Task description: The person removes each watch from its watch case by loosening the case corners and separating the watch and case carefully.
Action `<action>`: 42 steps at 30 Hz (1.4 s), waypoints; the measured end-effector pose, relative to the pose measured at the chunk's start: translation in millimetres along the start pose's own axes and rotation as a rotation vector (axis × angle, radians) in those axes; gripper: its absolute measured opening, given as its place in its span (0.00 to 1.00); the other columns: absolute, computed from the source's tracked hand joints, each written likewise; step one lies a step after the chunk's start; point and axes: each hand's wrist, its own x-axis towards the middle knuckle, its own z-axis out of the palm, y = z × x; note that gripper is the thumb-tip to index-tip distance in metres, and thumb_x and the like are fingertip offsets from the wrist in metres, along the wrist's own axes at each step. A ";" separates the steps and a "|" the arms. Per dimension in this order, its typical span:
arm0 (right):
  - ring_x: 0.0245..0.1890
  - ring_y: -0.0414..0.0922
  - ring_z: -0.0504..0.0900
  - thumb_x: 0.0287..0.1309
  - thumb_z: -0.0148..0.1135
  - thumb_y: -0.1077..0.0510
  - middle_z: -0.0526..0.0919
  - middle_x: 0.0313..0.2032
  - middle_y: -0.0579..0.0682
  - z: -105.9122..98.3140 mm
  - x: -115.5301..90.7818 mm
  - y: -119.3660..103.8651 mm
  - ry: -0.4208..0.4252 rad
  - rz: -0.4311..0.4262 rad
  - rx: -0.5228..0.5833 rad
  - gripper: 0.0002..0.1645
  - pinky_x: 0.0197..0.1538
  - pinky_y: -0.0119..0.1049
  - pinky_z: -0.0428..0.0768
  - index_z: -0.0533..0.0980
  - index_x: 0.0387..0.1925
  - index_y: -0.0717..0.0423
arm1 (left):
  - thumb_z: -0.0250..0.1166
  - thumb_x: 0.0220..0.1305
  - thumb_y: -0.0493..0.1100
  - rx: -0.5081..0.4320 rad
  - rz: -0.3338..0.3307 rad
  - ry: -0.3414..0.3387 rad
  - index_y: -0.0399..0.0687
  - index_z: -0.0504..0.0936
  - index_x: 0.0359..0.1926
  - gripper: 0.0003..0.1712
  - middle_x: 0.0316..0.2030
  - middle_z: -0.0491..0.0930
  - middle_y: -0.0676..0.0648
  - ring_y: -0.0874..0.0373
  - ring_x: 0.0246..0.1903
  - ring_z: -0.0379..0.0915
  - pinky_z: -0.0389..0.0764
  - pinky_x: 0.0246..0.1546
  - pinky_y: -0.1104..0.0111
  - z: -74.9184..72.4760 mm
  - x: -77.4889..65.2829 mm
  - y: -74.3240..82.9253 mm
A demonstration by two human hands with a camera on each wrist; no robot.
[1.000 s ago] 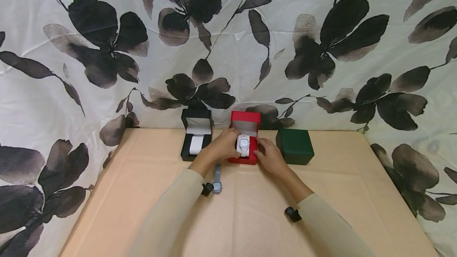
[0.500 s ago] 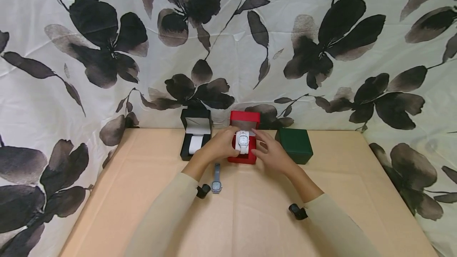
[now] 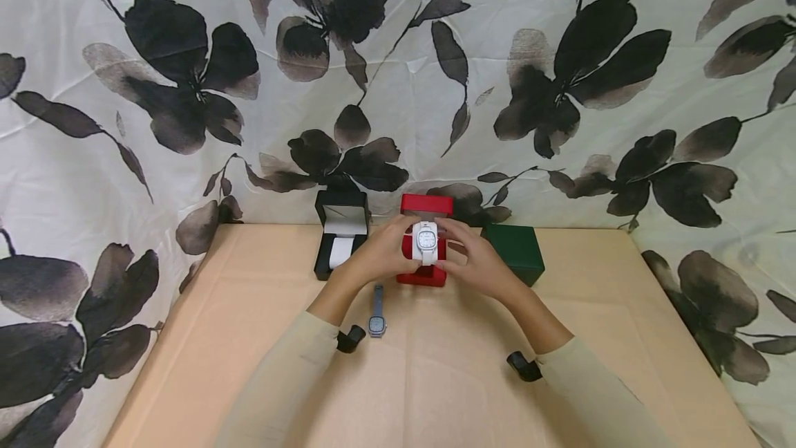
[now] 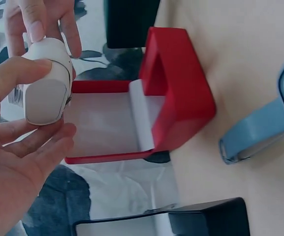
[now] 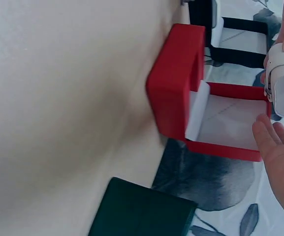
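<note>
A white wristwatch (image 3: 425, 237) is strapped round a white cushion (image 4: 46, 101), lifted above the open red watch box (image 3: 421, 276). My left hand (image 3: 381, 252) holds the cushion from its left, the thumb on one side and the fingers on the other in the left wrist view. From the right, my right hand (image 3: 477, 259) holds it with thumb and index finger at the cushion's end; its other fingers (image 5: 264, 132) are extended. Inside the red box, the white lid lining (image 5: 230, 120) shows in the right wrist view.
An open black watch box (image 3: 325, 261) with a white cushion stands left of the red one. On the right sits a shut green box (image 3: 513, 254). A blue-strapped watch (image 3: 376, 323) lies on the table (image 3: 435, 379) in front. Floral cloth (image 3: 423, 88) hangs behind.
The white watch on its cushion has risen out of the red box. My right hand has moved from the box's right edge to the cushion's right side.
</note>
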 end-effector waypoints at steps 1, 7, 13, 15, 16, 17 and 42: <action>0.69 0.63 0.72 0.59 0.74 0.63 0.66 0.73 0.59 -1.3 -0.7 -3.1 0.003 -0.005 0.010 0.48 0.67 0.61 0.74 0.62 0.77 0.54 | 0.78 0.55 0.41 -0.005 0.005 0.004 0.42 0.69 0.72 0.45 0.62 0.76 0.43 0.42 0.58 0.75 0.85 0.54 0.55 -1.0 -0.8 1.6; 0.69 0.59 0.73 0.58 0.74 0.64 0.67 0.72 0.56 -6.3 -5.4 -17.5 0.011 -0.011 0.028 0.48 0.66 0.57 0.76 0.62 0.77 0.50 | 0.78 0.55 0.40 -0.032 0.057 0.034 0.43 0.68 0.73 0.46 0.66 0.74 0.43 0.44 0.61 0.73 0.84 0.57 0.53 -6.4 -7.5 10.8; 0.68 0.56 0.75 0.56 0.77 0.63 0.69 0.71 0.53 -8.8 -9.7 -26.5 0.045 -0.072 0.000 0.49 0.64 0.53 0.79 0.64 0.76 0.47 | 0.78 0.56 0.35 -0.145 0.089 0.049 0.38 0.65 0.74 0.47 0.65 0.74 0.42 0.47 0.56 0.79 0.87 0.54 0.57 -12.3 -18.8 19.9; 0.67 0.55 0.75 0.56 0.77 0.63 0.69 0.71 0.53 -9.0 -11.8 -28.6 0.057 -0.083 -0.009 0.49 0.64 0.51 0.79 0.64 0.75 0.46 | 0.78 0.56 0.34 -0.174 0.090 0.054 0.40 0.65 0.75 0.47 0.64 0.74 0.43 0.49 0.55 0.80 0.87 0.51 0.61 -13.7 -22.6 22.4; 0.67 0.55 0.75 0.56 0.77 0.63 0.69 0.71 0.52 -8.9 -12.9 -29.4 0.061 -0.087 -0.014 0.49 0.64 0.50 0.79 0.64 0.75 0.46 | 0.78 0.56 0.34 -0.192 0.089 0.056 0.40 0.65 0.75 0.47 0.64 0.74 0.43 0.50 0.55 0.80 0.88 0.50 0.63 -14.3 -24.6 23.3; 0.67 0.55 0.76 0.55 0.77 0.62 0.69 0.71 0.52 -8.8 -14.1 -30.4 0.065 -0.086 -0.015 0.49 0.63 0.49 0.79 0.65 0.75 0.45 | 0.78 0.56 0.33 -0.205 0.088 0.058 0.41 0.66 0.75 0.47 0.64 0.74 0.44 0.51 0.55 0.80 0.88 0.49 0.64 -14.7 -26.6 24.1; 0.67 0.56 0.75 0.53 0.77 0.67 0.69 0.71 0.53 5.2 -34.5 -43.9 0.142 -0.073 0.155 0.47 0.60 0.39 0.81 0.68 0.74 0.50 | 0.78 0.52 0.29 -0.500 0.132 0.122 0.47 0.70 0.74 0.48 0.67 0.70 0.45 0.48 0.57 0.80 0.86 0.50 0.67 -3.3 -47.6 15.1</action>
